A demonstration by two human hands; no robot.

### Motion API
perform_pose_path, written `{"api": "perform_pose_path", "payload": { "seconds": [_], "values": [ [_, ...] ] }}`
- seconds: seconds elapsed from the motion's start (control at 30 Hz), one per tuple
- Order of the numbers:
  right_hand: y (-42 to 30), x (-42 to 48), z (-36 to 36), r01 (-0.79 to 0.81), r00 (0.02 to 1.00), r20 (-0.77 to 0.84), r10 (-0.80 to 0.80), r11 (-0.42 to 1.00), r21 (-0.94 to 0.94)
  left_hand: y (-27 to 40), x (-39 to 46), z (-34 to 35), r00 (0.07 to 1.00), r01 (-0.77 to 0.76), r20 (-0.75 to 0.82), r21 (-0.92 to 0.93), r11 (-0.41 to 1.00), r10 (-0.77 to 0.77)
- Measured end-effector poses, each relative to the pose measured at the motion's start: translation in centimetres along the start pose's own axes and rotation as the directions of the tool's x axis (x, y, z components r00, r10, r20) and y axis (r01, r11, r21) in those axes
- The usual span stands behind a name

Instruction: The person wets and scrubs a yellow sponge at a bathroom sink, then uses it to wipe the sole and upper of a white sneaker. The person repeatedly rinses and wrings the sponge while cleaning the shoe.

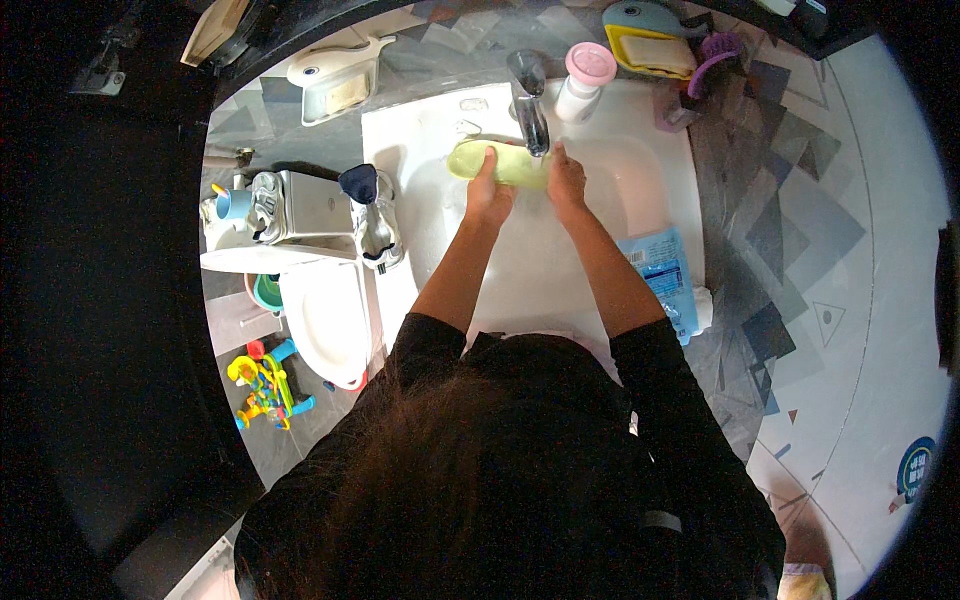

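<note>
A pale yellow-green shoe insole (514, 165) lies sideways over the white washbasin (525, 277). My left hand (490, 195) grips its left part, the thumb on top and the other fingers mostly hidden beneath. At the insole's right end is my right hand (566, 178), its fingers closed on that end as far as I can see; they are partly hidden. Directly above the insole hangs the spout of the dark faucet (535, 131). One sneaker (375, 225) rests on the basin's left ledge, and another sneaker (266, 206) sits on the toilet tank.
A white bottle with a pink lid (591, 66) stands behind the faucet. A blue pouch (664, 277) lies on the basin's right edge. Whale-shaped soap holders (337, 82) hang on the wall, with a purple brush (716, 56) at the right. The toilet (326, 315) and a colorful toy (270, 386) are left.
</note>
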State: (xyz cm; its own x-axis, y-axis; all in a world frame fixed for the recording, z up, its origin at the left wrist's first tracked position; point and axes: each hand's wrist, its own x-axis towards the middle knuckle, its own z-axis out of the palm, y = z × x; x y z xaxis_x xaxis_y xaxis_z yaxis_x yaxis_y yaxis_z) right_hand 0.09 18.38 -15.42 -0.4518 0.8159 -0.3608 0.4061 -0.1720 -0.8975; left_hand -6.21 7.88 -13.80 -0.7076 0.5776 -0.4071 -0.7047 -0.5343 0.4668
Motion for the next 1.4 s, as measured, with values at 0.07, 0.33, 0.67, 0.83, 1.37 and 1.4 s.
{"api": "perform_pose_path", "payload": {
  "seconds": [0.07, 0.33, 0.67, 0.83, 1.37, 1.4],
  "values": [
    [-0.2, -1.3, 1.1, 0.499, 0.83, -0.125, -0.543, 0.824, -0.269, -0.5, 0.2, -0.7, 0.998, 0.033, -0.047, 0.055, 0.998, -0.031],
    [-1.2, -2.6, 0.6, 0.396, 0.852, 0.054, -0.52, 0.573, -0.718, -2.1, -2.4, 0.4, 0.993, 0.097, 0.049, 0.183, 0.978, -0.108],
    [-1.9, -2.9, 1.0, 0.415, 0.864, 0.088, -0.495, 0.601, -0.683, -2.9, -1.7, -1.0, 0.952, 0.276, 0.122, 0.06, 0.959, -0.282],
    [-2.2, -0.2, 0.5, 0.307, 0.845, -0.122, -0.52, 0.659, -0.686, -1.8, -2.5, 0.4, 0.961, 0.163, 0.194, 0.171, 0.972, -0.196],
    [1.4, -0.8, 1.0, 0.205, 0.887, -0.276, -0.369, 0.853, -0.481, 0.1, -1.3, 2.4, 0.972, 0.125, 0.167, 0.217, 0.968, -0.163],
    [1.3, -1.3, 0.9, 0.212, 0.891, -0.291, -0.349, 0.886, -0.413, 0.3, -0.7, 2.1, 0.982, 0.107, 0.131, 0.22, 0.97, -0.138]
  ]
}}
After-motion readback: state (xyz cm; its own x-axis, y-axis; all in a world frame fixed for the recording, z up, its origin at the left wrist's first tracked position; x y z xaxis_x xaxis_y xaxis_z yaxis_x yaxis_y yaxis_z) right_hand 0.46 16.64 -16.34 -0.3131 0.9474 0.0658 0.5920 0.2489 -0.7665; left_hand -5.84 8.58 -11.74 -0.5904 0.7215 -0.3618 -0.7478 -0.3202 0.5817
